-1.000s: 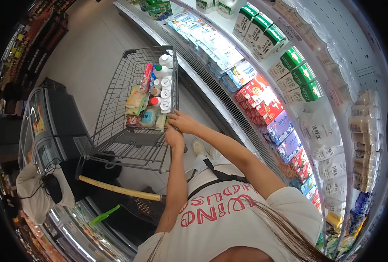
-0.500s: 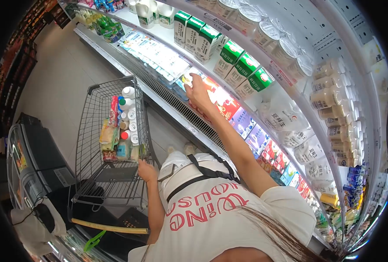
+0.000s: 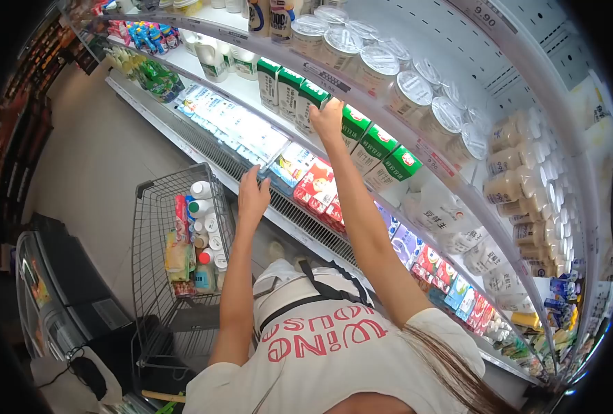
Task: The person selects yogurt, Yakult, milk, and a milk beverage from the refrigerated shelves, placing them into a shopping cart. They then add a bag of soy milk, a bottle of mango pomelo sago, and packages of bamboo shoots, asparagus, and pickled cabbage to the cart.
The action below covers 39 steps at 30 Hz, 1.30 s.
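Note:
My right hand [image 3: 328,122] is up at the middle shelf with its fingers closed round the side of a green-topped milk carton [image 3: 313,94]. The carton still stands in its row, and some of the fingertips are hidden. Lower down, my left hand [image 3: 253,196] is in the air by the front edge of the bottom shelf, fingers apart and holding nothing. Near it are a blue-and-yellow drink pack [image 3: 292,164] and red drink packs [image 3: 315,185]. More green-topped cartons [image 3: 377,143] stand just right of my right hand.
A wire shopping cart [image 3: 141,241] stands to my left, carrying bottles [image 3: 199,207] and packets. Lidded tubs [image 3: 379,65] line the shelf above. A dark chiller case [image 3: 68,276] sits at the far left. The shelf rail [image 3: 265,41] runs above my right hand.
My right hand has risen from the bottom shelf packs to the milk cartons and closed on one. My left hand has let go of the cart and reached forward toward the shelf.

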Motion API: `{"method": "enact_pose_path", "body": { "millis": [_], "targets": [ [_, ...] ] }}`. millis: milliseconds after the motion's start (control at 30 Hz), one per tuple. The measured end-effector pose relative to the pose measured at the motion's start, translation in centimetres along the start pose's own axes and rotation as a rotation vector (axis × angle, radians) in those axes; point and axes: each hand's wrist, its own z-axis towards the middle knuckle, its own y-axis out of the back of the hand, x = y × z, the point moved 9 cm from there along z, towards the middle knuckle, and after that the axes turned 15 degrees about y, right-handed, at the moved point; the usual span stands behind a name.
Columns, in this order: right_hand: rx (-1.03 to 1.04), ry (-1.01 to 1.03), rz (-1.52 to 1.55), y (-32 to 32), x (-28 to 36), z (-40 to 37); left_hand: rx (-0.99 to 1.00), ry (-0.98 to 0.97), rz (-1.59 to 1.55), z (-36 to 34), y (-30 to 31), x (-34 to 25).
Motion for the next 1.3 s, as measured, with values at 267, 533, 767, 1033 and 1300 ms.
{"method": "enact_pose_path", "body": {
  "millis": [267, 533, 767, 1033, 1300],
  "targets": [
    [-0.016, -0.108, 0.016, 0.4, 1.1, 0.6, 0.048, -0.021, -0.145, 10.9, -6.6, -4.2],
    [-0.081, -0.011, 0.301, 4.3, 7.8, -4.2, 0.239, 0.183, -0.367, 6.9, -4.2, -1.2],
    [0.131, -0.039, 0.597, 12.8, 14.3, -3.1, 0.477, 0.083, -0.565, -1.1, 4.1, -6.4],
    [0.435, -0.414, 0.809, 11.1, 18.3, -7.4, 0.635, 0.243, -1.015, -12.3, 5.6, -7.7],
    [0.600, -0.289, 0.865, 6.0, 20.6, -12.2, 0.390, 0.405, -1.155, -17.8, 6.9, -4.4]
  ]
}}
